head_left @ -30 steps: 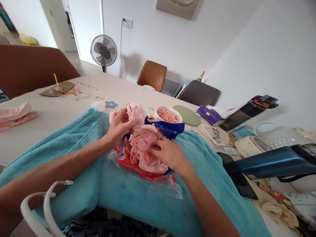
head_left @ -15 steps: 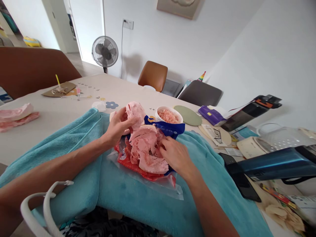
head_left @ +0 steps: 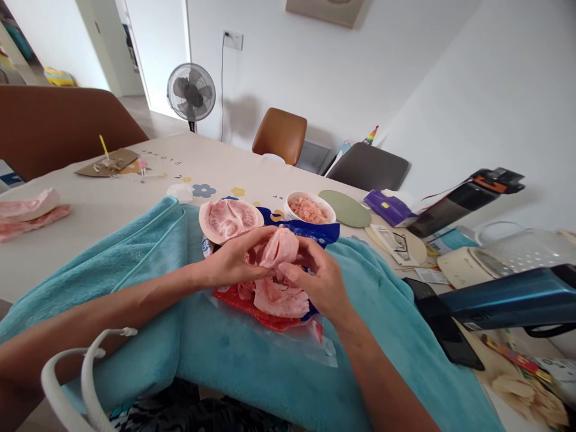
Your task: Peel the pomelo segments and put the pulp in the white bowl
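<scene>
Both my hands are on a peeled chunk of pink pomelo (head_left: 279, 247). My left hand (head_left: 234, 259) closes round its left side, and my right hand (head_left: 317, 277) grips its right side with the thumb in front. Beneath them, pomelo peel and membrane scraps (head_left: 281, 299) lie on a red and blue plastic bag (head_left: 258, 313). A hollow pomelo rind half (head_left: 230, 218) rests just beyond my left hand. Behind the bag stands a white bowl (head_left: 288, 211) full of picked pink pulp (head_left: 308, 208).
A teal towel (head_left: 216, 354) is spread under the bag. More peel (head_left: 31, 210) lies at far left. To the right are a green mat (head_left: 345, 208), a purple tissue pack (head_left: 389, 208), glasses (head_left: 399, 243), a phone (head_left: 445, 327) and a blue bottle (head_left: 504, 298).
My left hand has brought the pomelo chunk right and down over the scraps. The right hand has left the scraps and taken hold of the chunk too. The rind half is now uncovered.
</scene>
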A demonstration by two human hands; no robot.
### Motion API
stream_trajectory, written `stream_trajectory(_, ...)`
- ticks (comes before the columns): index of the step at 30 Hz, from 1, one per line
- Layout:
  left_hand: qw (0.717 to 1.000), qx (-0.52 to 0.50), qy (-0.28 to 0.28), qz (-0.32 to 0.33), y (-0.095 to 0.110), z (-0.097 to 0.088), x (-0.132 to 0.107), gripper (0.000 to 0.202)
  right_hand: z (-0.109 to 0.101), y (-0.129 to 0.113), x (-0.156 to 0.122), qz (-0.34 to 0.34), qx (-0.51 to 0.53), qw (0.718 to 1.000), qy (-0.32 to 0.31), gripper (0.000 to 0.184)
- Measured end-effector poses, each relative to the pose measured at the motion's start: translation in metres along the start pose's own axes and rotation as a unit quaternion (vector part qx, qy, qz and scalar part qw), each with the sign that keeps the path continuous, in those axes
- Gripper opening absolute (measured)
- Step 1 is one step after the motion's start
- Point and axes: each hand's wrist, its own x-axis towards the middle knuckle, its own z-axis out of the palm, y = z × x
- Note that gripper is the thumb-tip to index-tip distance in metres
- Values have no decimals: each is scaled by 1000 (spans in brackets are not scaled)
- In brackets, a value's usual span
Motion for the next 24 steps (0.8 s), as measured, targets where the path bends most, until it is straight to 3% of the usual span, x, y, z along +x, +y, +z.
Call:
stream_trajectory(6,989,114,-7,91,-9,1,-1,67,5,8,-2,-9,-16,999,35,34)
stream_trajectory(12,997,51,21,50,-3,-2,-2,63,4,17,0,-4,84,988,126,26)
stream_trajectory(14,996,-7,89,22,0,-6,-1,51,0,19,3,0,163,971,178,24)
stream_trajectory(15,988,-32,151,5,0,-9,1,42,-2,19,5,1,201,959,201,24)
stream_trajectory(17,952,-69,296,-21,0,-17,7,30,-6,19,7,0,257,939,229,24)
stream_trajectory(19,909,-90,405,-35,-3,-26,13,22,-8,18,9,-3,284,929,236,25)
stream_trajectory(21,880,-97,463,-41,-6,-38,19,20,-9,17,9,1,289,928,235,25)
stream_trajectory(24,861,-80,501,-38,-8,-56,24,21,-7,19,9,18,290,931,220,25)
